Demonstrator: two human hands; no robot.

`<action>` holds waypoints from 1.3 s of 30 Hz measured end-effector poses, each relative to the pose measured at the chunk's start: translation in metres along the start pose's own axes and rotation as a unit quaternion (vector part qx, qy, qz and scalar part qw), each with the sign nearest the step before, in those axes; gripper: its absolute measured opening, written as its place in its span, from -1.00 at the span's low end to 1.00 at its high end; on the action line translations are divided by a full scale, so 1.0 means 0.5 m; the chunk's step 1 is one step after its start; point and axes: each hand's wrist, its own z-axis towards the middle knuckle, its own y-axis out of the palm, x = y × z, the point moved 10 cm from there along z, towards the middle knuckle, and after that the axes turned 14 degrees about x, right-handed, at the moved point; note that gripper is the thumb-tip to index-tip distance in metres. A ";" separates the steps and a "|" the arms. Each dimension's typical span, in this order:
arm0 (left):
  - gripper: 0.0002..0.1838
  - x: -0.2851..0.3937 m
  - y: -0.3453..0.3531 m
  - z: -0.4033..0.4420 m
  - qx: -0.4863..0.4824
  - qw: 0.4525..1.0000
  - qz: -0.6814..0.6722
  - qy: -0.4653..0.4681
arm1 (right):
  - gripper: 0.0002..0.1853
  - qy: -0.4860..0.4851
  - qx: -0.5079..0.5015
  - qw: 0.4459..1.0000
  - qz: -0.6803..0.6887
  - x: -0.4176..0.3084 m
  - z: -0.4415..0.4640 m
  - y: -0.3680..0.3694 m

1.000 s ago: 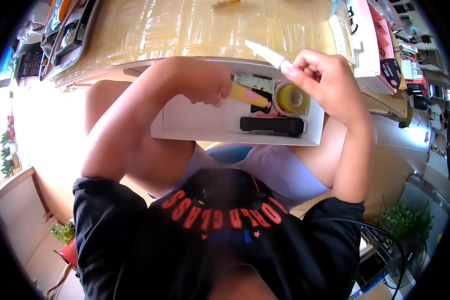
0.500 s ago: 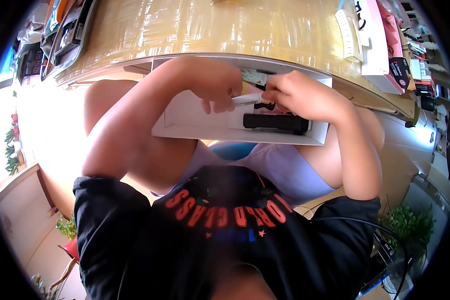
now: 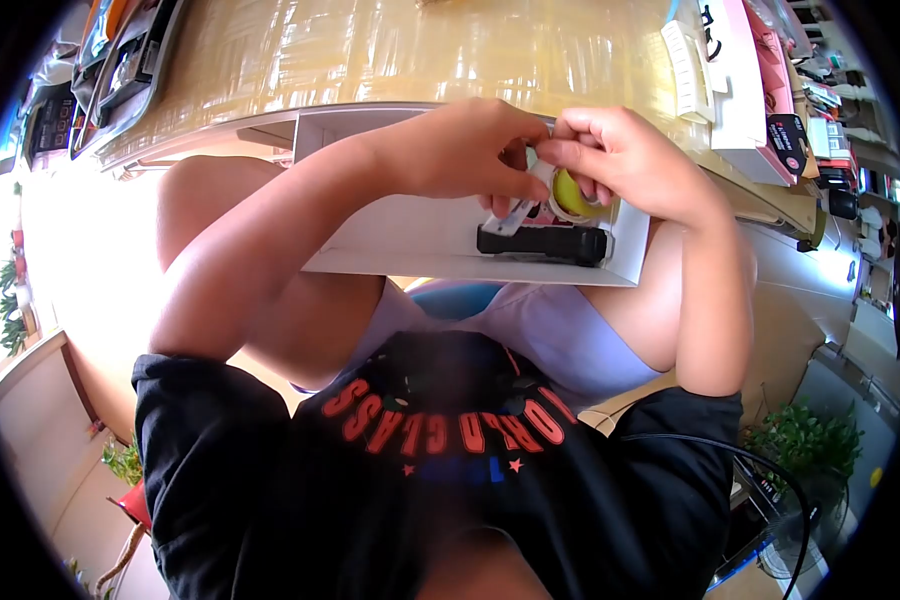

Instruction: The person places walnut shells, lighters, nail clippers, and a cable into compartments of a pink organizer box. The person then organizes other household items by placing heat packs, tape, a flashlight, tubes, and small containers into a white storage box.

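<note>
Over the open white drawer (image 3: 390,240), my left hand (image 3: 460,150) is closed on a narrow white object with small print (image 3: 511,219), which sticks out below its fingers. My right hand (image 3: 625,165) is closed too, its thumb and forefinger pinched against the fingertips of my left hand; what lies in that pinch is hidden. Just below the right fingers shows a yellow-green roll, perhaps tape (image 3: 572,197), partly covered by them. A long black object (image 3: 542,243) lies along the drawer's near side, beneath both hands.
Beyond the drawer stretches a wooden tabletop under a shiny clear cover (image 3: 370,60). A white ridged object (image 3: 685,75) and a pink-and-white box (image 3: 760,90) stand at its right. Dark trays (image 3: 140,70) sit at the left. A black cable (image 3: 760,455) runs by my right sleeve.
Both hands have moved up and right and come together. The white object has swung from nearly level to slanting downward. The yellow-green roll now shows beneath my right hand.
</note>
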 end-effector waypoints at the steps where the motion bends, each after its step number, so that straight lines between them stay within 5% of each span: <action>1: -0.72 -0.013 0.007 -0.005 -0.004 1.000 -0.011 -0.026 | -0.61 0.003 0.006 1.000 -0.006 0.005 0.006 -0.003; 7: -0.74 -0.060 0.019 -0.029 0.027 0.993 0.010 -0.118 | -0.86 0.012 -0.027 0.992 -0.122 0.044 0.015 0.009; 15: -0.63 -0.028 -0.039 -0.024 0.152 0.984 0.052 -0.072 | -0.66 -0.013 -0.160 0.952 -0.262 0.080 0.009 0.075; 18: -0.68 -0.032 -0.031 -0.030 0.149 0.987 0.038 -0.036 | -0.71 -0.015 -0.143 0.958 -0.249 0.100 0.017 0.066; 28: -0.88 -0.123 0.042 -0.040 0.011 0.971 0.163 -0.174 | -0.71 -0.047 -0.119 0.938 -0.322 0.103 0.035 0.079; 30: -0.50 -0.129 0.044 -0.040 0.001 0.954 0.239 -0.183 | -0.71 -0.052 -0.106 0.936 -0.331 0.099 0.037 0.077; 35: -0.64 -0.114 0.036 -0.028 0.026 0.923 0.376 -0.078 | -0.70 -0.017 -0.094 0.939 -0.331 0.090 0.034 0.073; 39: -0.79 -0.077 0.013 -0.009 0.072 0.933 0.352 -0.033 | -0.73 -0.063 -0.077 0.979 -0.176 0.038 0.035 0.041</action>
